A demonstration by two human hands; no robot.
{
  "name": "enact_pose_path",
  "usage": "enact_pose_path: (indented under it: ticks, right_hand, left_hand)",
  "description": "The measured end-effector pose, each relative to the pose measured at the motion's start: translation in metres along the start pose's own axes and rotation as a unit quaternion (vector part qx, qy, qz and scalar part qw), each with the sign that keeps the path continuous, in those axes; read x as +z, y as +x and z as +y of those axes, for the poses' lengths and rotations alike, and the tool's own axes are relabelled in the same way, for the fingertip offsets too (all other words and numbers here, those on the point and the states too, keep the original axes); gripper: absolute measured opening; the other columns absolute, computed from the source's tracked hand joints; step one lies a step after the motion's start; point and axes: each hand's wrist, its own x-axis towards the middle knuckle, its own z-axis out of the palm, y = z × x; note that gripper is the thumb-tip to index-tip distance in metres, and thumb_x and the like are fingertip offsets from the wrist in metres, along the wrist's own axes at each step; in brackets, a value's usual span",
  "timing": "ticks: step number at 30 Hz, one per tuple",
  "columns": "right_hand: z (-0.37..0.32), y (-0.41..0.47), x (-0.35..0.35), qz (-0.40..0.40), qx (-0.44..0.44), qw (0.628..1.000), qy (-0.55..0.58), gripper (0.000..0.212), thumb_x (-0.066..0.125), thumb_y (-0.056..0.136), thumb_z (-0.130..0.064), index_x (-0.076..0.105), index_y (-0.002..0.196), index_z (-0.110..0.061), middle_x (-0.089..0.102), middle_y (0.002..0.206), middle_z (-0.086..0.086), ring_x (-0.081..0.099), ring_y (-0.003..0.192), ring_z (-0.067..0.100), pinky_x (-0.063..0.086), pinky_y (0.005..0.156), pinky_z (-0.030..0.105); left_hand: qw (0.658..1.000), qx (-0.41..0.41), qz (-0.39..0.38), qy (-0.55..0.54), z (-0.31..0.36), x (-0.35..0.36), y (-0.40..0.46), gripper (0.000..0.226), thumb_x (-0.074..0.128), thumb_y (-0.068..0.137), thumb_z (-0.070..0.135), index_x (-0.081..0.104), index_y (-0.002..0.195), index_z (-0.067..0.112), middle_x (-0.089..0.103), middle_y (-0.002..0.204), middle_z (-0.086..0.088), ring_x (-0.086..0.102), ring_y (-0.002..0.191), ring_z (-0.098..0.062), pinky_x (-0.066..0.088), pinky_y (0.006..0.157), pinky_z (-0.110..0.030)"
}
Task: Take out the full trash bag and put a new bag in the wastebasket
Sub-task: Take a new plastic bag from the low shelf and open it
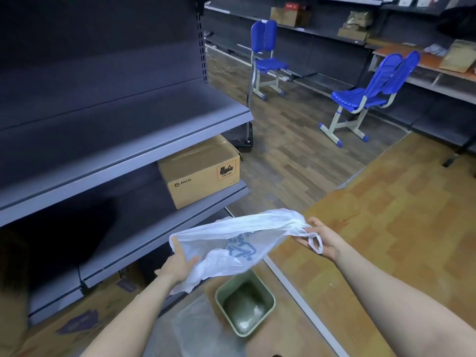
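Note:
A thin white plastic bag (pixel 231 243) with blue print is stretched in the air between both hands, above the wastebasket. My left hand (pixel 177 264) grips its left edge, thumb over the film. My right hand (pixel 322 240) pinches the right side, and a loop handle hangs from its fingers. The green square wastebasket (pixel 270 297) stands on the floor below, with something pale and crumpled at its bottom. A clear plastic bag (pixel 203 328) lies on the floor just left of the basket.
Grey metal shelving (pixel 128 155) runs along the left, with a cardboard box (pixel 203 171) on a lower shelf. Two blue chairs (pixel 365 96) stand farther back on the wooden floor. A metal floor strip (pixel 304 302) runs right of the basket.

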Motion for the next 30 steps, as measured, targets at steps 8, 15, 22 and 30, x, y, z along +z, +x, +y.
enact_pose_path:
  ticks: [8,15,22,30]
  right_hand:
    - [0.029,0.01,-0.007,0.22,-0.002,0.867,-0.447,0.018,0.048,0.089,0.0,0.063,0.084,0.008,0.06,0.097,0.03,0.044,0.059,0.018,0.031,0.064,0.036]
    - [0.039,0.0,-0.041,0.257,0.003,0.736,-0.626,0.04,0.047,0.089,-0.017,0.049,0.127,-0.003,0.05,0.132,0.016,0.051,0.123,0.027,0.045,0.094,0.028]
    - [0.031,0.004,-0.142,0.142,-0.041,0.86,-0.489,0.013,0.05,0.072,0.007,0.058,0.081,0.01,0.048,0.074,0.01,0.047,0.06,0.016,0.038,0.051,0.021]
    - [0.048,-0.004,-0.141,0.084,0.011,0.894,-0.441,0.043,0.037,0.09,0.012,0.06,0.058,-0.004,0.05,0.05,0.009,0.041,0.041,0.024,0.029,0.032,0.019]
  left_hand:
    - [0.996,0.039,0.034,0.068,-0.005,0.002,-0.007,0.062,0.026,0.097,0.03,-0.01,0.147,0.036,0.046,0.072,0.0,0.043,0.059,-0.012,0.03,0.05,-0.022]
    - [0.987,-0.024,-0.021,0.16,-0.016,0.043,-0.03,0.076,0.037,0.092,0.011,-0.01,0.15,0.024,0.062,0.107,-0.008,0.062,0.084,-0.022,0.051,0.073,-0.032]
    - [0.977,-0.042,-0.031,-0.207,-0.01,0.109,-0.105,0.074,0.039,0.092,-0.002,0.006,0.149,0.031,0.046,0.127,-0.004,0.062,0.072,-0.022,0.045,0.049,-0.024]
    - [0.961,-0.029,0.123,-0.247,0.022,0.145,-0.139,0.048,0.03,0.084,-0.014,0.07,0.084,0.012,0.063,0.112,-0.014,0.058,0.065,-0.028,0.044,0.055,-0.029]
